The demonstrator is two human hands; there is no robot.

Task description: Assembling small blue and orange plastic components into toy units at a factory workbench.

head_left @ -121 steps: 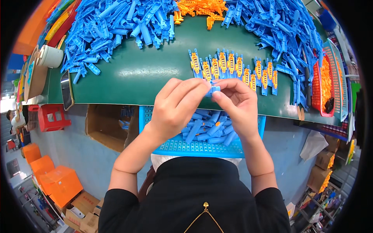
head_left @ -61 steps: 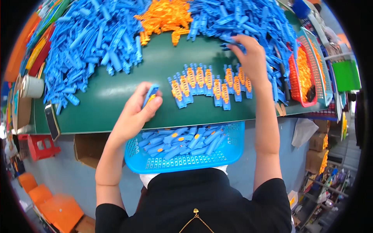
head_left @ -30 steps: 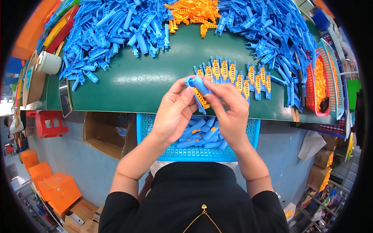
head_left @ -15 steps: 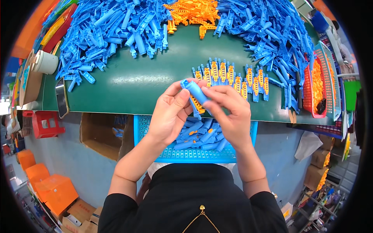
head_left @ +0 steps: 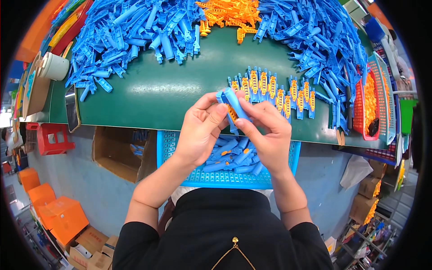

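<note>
Above the table's near edge, my left hand pinches a blue plastic half-shell with a ridged orange insert inside. My right hand has thumb and fingers closed on a smooth, rounded blue half-shell. These two halves lie side by side, tilted, close together at their upper ends; whether they are joined I cannot tell. Just beyond my right hand, several blue half-shells with orange inserts stand in uneven rows on the green table. Below my hands a light-blue basket holds several rounded blue pieces.
Loose blue shells are heaped at far left and far right, with an orange insert pile between. A phone and white cup sit at left. Right: a red basket of orange parts. Below left: a cardboard box.
The rounded blue half-shell has turned slightly more upright, and more of the gap between the halves shows. Both hands keep their hold. The whole view has shifted a little.
</note>
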